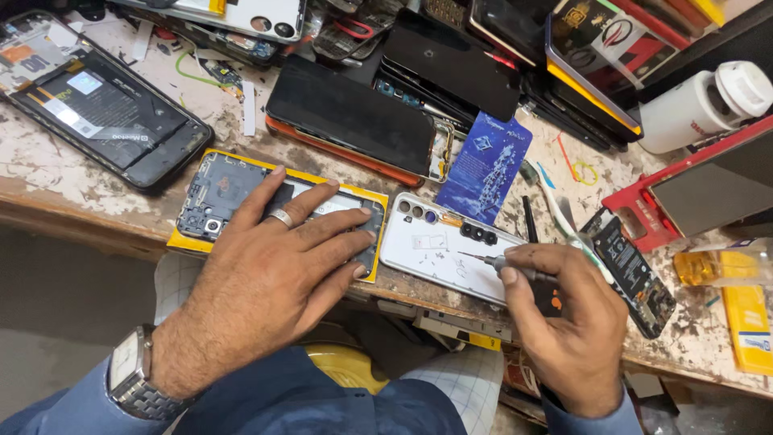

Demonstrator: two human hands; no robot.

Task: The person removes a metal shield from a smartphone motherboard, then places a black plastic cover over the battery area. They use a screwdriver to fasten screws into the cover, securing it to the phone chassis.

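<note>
Screwdriver (pixel 503 263), thin, pinched between thumb and fingers of right hand (pixel 568 322), tip pointing left over the white phone back cover (pixel 447 248). Cover lies flat at the front edge of the worn workbench (pixel 48 173), small screws scattered on it. Left hand (pixel 266 278) flat, fingers spread, pressing down on the opened phone (pixel 233 193); not gripping anything, ring on one finger, wristwatch (pixel 129 374) on the wrist. Opened phone sits on a yellow pad (pixel 181 238), just left of the white cover, nearly touching. Blue card (pixel 487 165) behind the cover. Circuit board piece (pixel 636 274) just right of the right hand. Further back: another opened phone (pixel 105 105) at far left, stack of dark phones (pixel 354 113), white bottle (pixel 708 105) lying at right.
</note>
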